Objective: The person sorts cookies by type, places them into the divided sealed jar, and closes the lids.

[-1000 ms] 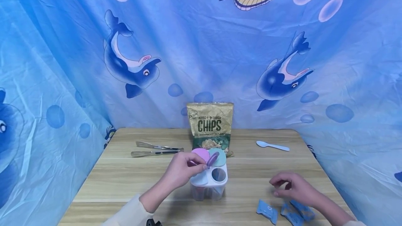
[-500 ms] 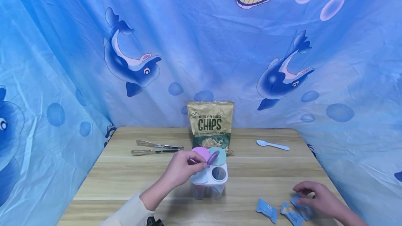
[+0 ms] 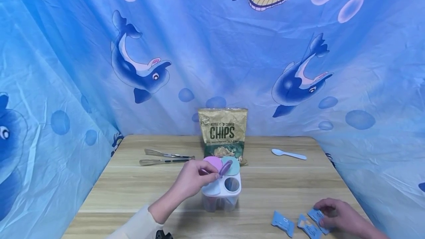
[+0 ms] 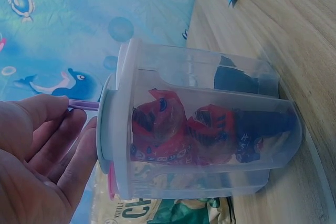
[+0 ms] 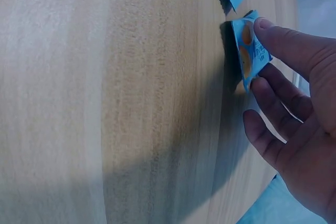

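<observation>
Between thumb and fingers, my left hand (image 3: 194,178) pinches a raised purple lid (image 3: 225,168) above the clear multi-compartment container (image 3: 220,202). The container's white top shows one open round hole (image 3: 231,184); pink (image 3: 212,162) and teal (image 3: 231,165) lids cover the two far compartments. Red-wrapped packets (image 4: 210,132) and a dark blue packet (image 4: 262,129) show through its walls in the left wrist view. At the right, my right hand (image 3: 342,217) pinches a small blue snack packet (image 5: 253,48) by its edge, thumb on top. Two more blue packets (image 3: 283,224) (image 3: 308,226) lie to its left.
Behind the container stands a chips bag (image 3: 223,132). Metal tongs (image 3: 167,156) lie back left, and a pale blue spoon (image 3: 289,154) back right, on the wooden table (image 3: 132,198). A blue sea-print curtain (image 3: 216,47) surrounds the table.
My right hand has moved right and down to the rightmost blue packet and now pinches it. The left hand has stayed at the purple lid.
</observation>
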### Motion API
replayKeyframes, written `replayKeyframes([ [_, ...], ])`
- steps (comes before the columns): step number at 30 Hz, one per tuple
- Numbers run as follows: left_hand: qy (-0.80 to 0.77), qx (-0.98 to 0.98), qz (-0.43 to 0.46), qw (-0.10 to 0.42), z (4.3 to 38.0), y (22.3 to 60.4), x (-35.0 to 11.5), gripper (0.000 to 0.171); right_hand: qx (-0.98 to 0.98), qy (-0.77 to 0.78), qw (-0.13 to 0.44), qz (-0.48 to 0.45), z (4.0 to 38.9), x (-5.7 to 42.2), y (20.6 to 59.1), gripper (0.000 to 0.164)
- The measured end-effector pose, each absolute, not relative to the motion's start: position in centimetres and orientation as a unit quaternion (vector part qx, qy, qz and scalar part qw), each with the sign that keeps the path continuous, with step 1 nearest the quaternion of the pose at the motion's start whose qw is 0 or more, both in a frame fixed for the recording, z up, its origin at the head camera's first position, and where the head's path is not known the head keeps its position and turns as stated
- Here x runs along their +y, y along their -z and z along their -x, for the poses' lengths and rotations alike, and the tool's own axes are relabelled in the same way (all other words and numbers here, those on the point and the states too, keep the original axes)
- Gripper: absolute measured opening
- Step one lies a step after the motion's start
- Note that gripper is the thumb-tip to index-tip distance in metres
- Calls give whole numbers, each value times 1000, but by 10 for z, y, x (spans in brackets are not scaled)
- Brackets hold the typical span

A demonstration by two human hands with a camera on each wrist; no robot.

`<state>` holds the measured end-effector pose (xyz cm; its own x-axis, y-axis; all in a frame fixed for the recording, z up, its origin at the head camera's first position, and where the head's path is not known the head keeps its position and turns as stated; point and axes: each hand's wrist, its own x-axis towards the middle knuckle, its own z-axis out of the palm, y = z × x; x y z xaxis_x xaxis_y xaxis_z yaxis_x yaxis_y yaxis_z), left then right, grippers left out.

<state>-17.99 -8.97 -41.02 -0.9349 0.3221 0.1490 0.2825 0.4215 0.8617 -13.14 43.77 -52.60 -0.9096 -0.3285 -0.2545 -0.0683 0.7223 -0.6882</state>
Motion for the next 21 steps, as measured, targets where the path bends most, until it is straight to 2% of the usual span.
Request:
replayKeyframes([
  [10,-505,843,-184,15,178,409,-90,7,912,357,173,108,133,432,531,55],
  [16,-506,841,-190,7,177,410,-91,7,905,369,185,98,135,431,530,41],
  [21,-506,841,-191,5,178,409,-90,7,908,367,187,80,135,431,529,36],
])
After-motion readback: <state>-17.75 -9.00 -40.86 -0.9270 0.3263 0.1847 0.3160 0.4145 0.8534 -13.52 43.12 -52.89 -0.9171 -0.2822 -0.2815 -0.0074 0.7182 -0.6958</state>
